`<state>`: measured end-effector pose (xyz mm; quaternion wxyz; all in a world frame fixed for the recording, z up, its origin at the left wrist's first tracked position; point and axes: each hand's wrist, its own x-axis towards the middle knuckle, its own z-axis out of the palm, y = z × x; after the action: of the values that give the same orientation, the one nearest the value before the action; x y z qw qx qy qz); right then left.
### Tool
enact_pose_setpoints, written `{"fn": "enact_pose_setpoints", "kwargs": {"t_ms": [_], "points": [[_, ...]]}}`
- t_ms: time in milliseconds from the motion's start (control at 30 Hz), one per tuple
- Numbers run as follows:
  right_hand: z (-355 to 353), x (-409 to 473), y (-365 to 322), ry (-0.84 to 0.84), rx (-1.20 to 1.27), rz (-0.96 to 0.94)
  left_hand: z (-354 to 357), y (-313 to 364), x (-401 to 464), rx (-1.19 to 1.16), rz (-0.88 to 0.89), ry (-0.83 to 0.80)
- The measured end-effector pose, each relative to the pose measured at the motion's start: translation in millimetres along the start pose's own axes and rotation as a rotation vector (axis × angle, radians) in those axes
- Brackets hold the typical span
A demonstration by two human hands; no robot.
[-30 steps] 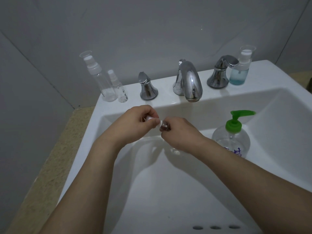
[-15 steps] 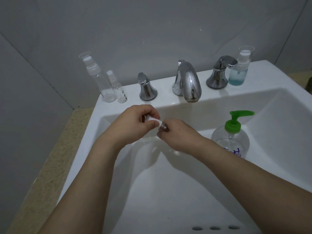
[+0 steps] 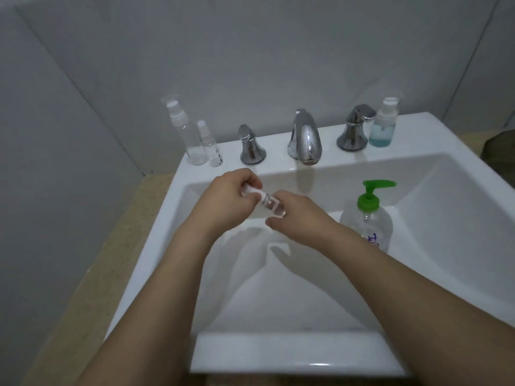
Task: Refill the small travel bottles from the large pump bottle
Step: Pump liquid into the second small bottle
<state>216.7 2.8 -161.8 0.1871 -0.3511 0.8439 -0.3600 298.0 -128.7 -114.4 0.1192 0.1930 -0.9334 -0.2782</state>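
A white sink (image 3: pixel 418 174) stood against a grey tiled wall (image 3: pixel 250 51), and both hands met above its basin. The fingers (image 3: pixel 252 196) of the left hand (image 3: pixel 228 196) were curled around the white cap (image 3: pixel 250 190) of a small clear travel bottle (image 3: pixel 271 206), pinching it. The fingers (image 3: pixel 274 222) of the right hand (image 3: pixel 295 215) were curled around the bottle's clear body, so the bottle lay tilted between the two hands, cap toward the left, body toward the right. Whether the cap was tight or loose could not be told.

Just right of the right wrist, the large pump bottle (image 3: pixel 367 221) with the green pump (image 3: pixel 373 193) stood upright inside the basin, untouched. On the back ledge at the left stood a tall clear spray bottle (image 3: pixel 186 137) with a smaller clear bottle (image 3: pixel 210 146) just beside it. Next along were the left tap handle (image 3: pixel 250 147), the chrome spout (image 3: pixel 305 140) and the right tap handle (image 3: pixel 354 129). A bottle of blue liquid (image 3: pixel 383 126) stood just beside that right handle.
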Motion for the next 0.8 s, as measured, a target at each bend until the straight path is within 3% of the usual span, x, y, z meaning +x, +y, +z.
{"fn": "enact_pose_setpoints", "kwargs": {"t_ms": [167, 400, 800], "points": [[-5, -26, -8, 0.145, 0.045, -0.03, -22, 32, -23, 0.115, 0.043, -0.008], [-31, -90, 4, 0.284, -0.096, -0.132, -58, 108, -49, 0.271, 0.167, 0.001], [-130, -106, 84, 0.767, -0.315, -0.031, -25, 242, 5, 0.319, 0.348, -0.002]]}}
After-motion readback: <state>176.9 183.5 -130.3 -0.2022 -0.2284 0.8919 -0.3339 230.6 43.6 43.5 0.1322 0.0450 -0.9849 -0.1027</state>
